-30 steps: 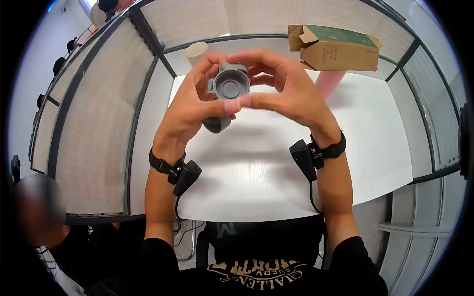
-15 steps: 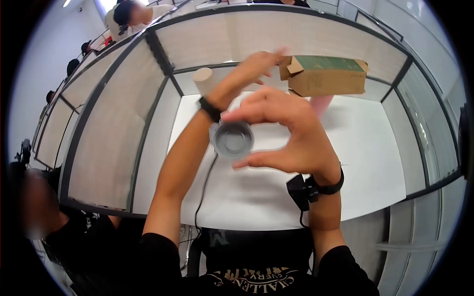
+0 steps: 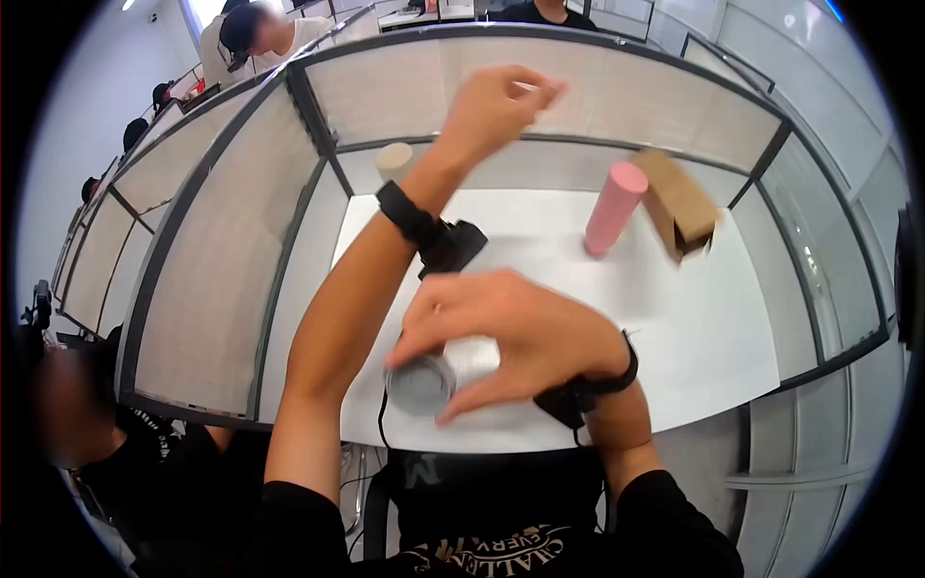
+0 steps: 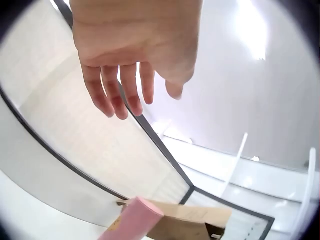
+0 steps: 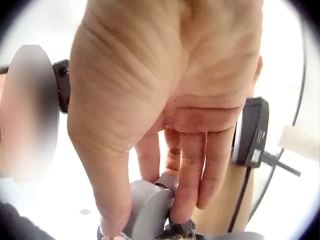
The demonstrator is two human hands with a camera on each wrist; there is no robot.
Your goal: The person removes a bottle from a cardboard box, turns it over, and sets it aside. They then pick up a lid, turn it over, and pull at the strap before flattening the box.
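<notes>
My right hand [image 3: 515,328] pinches a grey round lid [image 3: 420,387] between thumb and fingers, low over the near part of the table. In the right wrist view the lid [image 5: 147,207] shows a smooth grey side, partly hidden by the thumb and fingers. My left hand [image 3: 493,111] is raised in front of the back panel, holding nothing. Its fingers hang loosely bent in the left wrist view. To its right and below stands a pink cylindrical bottle [image 3: 615,207]. A brown cardboard box [image 3: 679,202] tilts beside the bottle, its flaps open at the near end.
A beige cup [image 3: 394,159] stands at the back left, partly behind the left forearm. Framed panels enclose the white table [image 3: 674,337] at the back and sides. Another person [image 3: 72,405] is at the left. A black cable hangs from the left wrist camera [image 3: 451,249].
Both hands held the lid; the left has let go and risen toward the back panel. The right has brought the lid down and nearer. The box has turned and dropped right of the pink bottle.
</notes>
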